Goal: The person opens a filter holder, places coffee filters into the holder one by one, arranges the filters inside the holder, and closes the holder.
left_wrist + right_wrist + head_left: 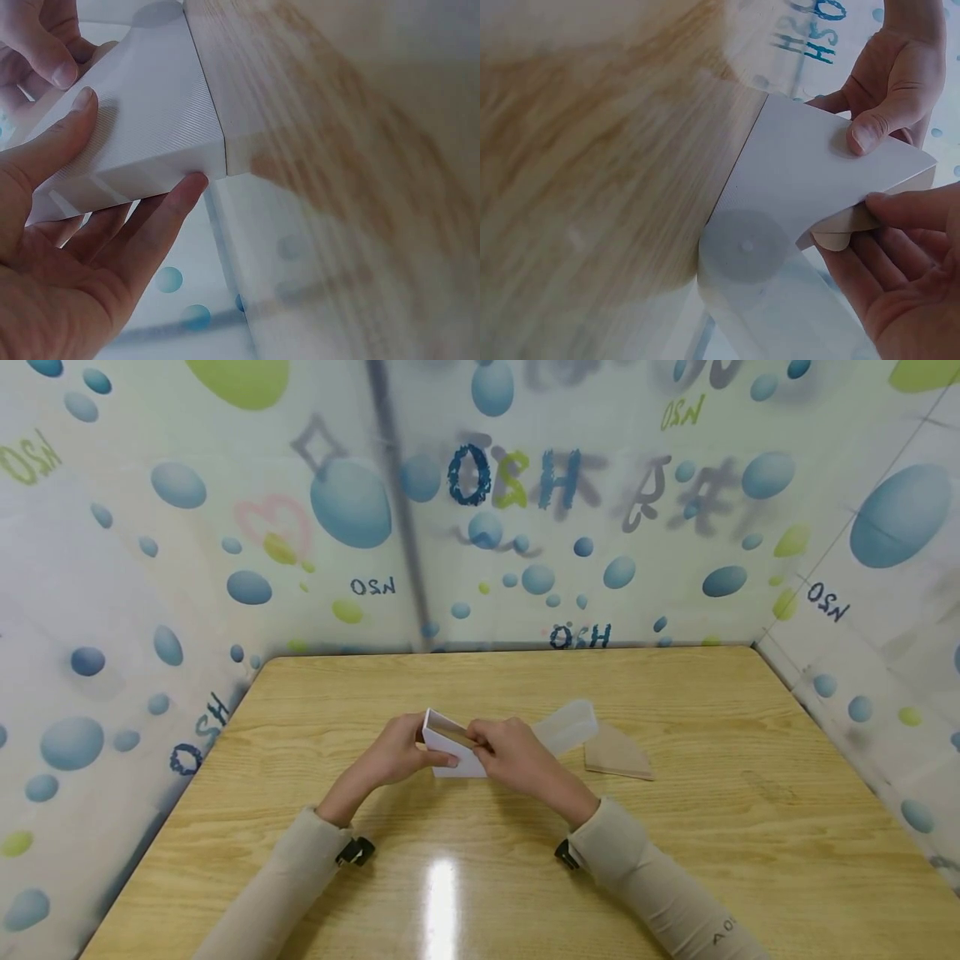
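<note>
A white cardboard box (459, 757) stands on its edge on the table, its open side facing up. The left hand (397, 752) grips its left end, thumb on the near face and fingers round the far side. At the opening, the right hand (513, 756) pinches brown paper (847, 220) between thumb and fingers; how far it reaches into the box is hidden. A rounded flap (832, 241) sticks out beside those fingers. In the left wrist view, the left thumb presses the ribbed white face.
Right of the hands, a translucent plastic sleeve (567, 727) lies on the wooden table (720, 843). Beside it sits a fan-shaped brown paper coffee filter (618, 753), perhaps a stack. A patterned curtain (525, 552) hangs behind the table's far edge.
</note>
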Demonstrator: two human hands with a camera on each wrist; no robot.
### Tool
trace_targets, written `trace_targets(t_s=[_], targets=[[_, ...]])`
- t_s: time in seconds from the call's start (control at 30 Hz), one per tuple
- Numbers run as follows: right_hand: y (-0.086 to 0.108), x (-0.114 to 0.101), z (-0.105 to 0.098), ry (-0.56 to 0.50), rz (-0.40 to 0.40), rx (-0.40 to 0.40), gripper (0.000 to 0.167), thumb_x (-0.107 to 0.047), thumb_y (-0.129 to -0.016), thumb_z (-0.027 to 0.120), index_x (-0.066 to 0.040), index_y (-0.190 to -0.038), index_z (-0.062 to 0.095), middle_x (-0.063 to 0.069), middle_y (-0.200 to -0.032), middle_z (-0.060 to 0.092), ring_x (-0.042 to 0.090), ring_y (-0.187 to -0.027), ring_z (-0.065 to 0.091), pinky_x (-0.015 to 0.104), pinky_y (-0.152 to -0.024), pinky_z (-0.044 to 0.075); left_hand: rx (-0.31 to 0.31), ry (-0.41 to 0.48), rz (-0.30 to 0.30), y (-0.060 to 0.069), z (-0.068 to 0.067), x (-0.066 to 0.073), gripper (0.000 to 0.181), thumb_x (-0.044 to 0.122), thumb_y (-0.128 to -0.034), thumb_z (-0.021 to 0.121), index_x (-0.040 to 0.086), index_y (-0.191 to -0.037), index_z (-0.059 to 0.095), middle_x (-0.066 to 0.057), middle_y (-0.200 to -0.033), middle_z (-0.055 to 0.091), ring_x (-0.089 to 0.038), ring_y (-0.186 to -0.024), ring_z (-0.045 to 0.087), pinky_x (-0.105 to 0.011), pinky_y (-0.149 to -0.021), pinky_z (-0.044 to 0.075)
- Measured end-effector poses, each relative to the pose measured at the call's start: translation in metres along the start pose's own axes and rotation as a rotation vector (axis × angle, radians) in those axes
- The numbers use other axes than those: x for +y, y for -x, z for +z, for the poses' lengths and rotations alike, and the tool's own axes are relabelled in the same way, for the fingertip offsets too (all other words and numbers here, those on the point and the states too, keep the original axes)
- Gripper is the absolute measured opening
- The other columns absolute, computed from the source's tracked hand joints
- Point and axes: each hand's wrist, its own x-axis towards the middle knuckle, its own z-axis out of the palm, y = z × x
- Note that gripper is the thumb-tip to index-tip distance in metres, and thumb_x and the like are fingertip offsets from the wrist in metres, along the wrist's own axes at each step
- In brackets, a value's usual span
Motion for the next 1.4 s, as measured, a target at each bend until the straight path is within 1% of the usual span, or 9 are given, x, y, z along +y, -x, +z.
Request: trace_targets(t_s=[0.13,0.27,0.47,0.63,0.77,1.07,1.3,1.4], targets=[[0.0001,0.0004,0.0000,0.005,-0.009,-0.017,0.008,0.000,-0.098,0.064,-0.003,-0.101,0.071,0.004,-0.081,0.071,0.006,-0.056,0.043,0.019,-0.054,0.034,0.005,-0.007,0.008,0.0007,-0.0001,-0.0010,0.044,0.022,-0.0879,0.085,0.010,-0.127,0.070,-0.014,-0.117,0.074,-0.026,-0.098,0.070,-0.033,-0.075,0.054],[-0.0003,0.0020,0.0011,0.014,-0.025,-0.030,0.008,-0.001,-0.098,0.064,-0.002,-0.102,0.071,0.005,-0.082,0.072,0.005,-0.057,0.044,0.019,-0.054,0.036,0.008,-0.003,0.005,0.0016,-0.0002,0.0003,0.044,0.022,-0.0874,0.085,0.010,-0.127,0.070,-0.012,-0.117,0.074,-0.024,-0.097,0.070,-0.033,-0.075,0.054],[-0.0001,0.0017,0.0018,0.001,-0.008,-0.075,0.012,-0.007,-0.099,0.067,-0.004,-0.109,0.071,0.005,-0.087,0.075,0.006,-0.058,0.051,0.022,-0.056,0.043,0.012,0.003,0.005,0.0009,-0.0002,0.0004,0.042,0.022,-0.0873,0.085,0.008,-0.124,0.070,-0.011,-0.115,0.074,-0.020,-0.096,0.070,-0.032,-0.075,0.054],[0.0006,0.0000,0.0024,0.039,0.006,-0.143,0.021,-0.015,-0.101,0.066,-0.007,-0.120,0.069,0.006,-0.102,0.077,0.007,-0.070,0.061,0.026,-0.065,0.051,0.014,-0.003,0.010,0.0014,-0.0008,0.0008,0.039,0.021,-0.0871,0.085,0.008,-0.120,0.070,-0.010,-0.113,0.074,-0.019,-0.095,0.070,-0.033,-0.076,0.055],[0.0011,-0.0011,0.0024,0.061,0.012,-0.185,0.030,-0.018,-0.101,0.067,-0.005,-0.128,0.065,0.010,-0.110,0.076,0.010,-0.079,0.066,0.030,-0.071,0.055,0.016,-0.009,0.010,0.0013,-0.0005,0.0004,0.038,0.021,-0.0869,0.086,0.008,-0.119,0.070,-0.009,-0.112,0.075,-0.019,-0.095,0.070,-0.033,-0.077,0.055],[0.0019,-0.0029,0.0038,0.066,0.020,-0.189,0.035,-0.021,-0.101,0.067,-0.005,-0.133,0.062,0.011,-0.118,0.074,0.015,-0.090,0.070,0.033,-0.077,0.057,0.018,-0.012,-0.006,0.0019,0.0002,0.0010,0.038,0.021,-0.0867,0.086,0.008,-0.119,0.070,-0.009,-0.112,0.074,-0.020,-0.095,0.070,-0.033,-0.077,0.055],[0.0039,-0.0040,0.0034,0.035,0.041,-0.186,0.040,-0.020,-0.102,0.068,-0.008,-0.139,0.058,0.012,-0.133,0.069,0.023,-0.111,0.070,0.041,-0.090,0.058,0.017,-0.009,0.007,0.0013,0.0007,0.0003,0.039,0.019,-0.0866,0.086,0.008,-0.120,0.070,-0.010,-0.113,0.074,-0.021,-0.097,0.071,-0.033,-0.079,0.057],[0.0039,-0.0048,0.0029,0.041,0.037,-0.184,0.041,-0.019,-0.102,0.067,-0.008,-0.140,0.057,0.012,-0.135,0.068,0.024,-0.113,0.070,0.042,-0.092,0.058,0.017,-0.008,0.008,0.0008,0.0006,-0.0002,0.039,0.019,-0.0866,0.086,0.007,-0.120,0.070,-0.011,-0.113,0.074,-0.021,-0.097,0.071,-0.034,-0.078,0.057]])
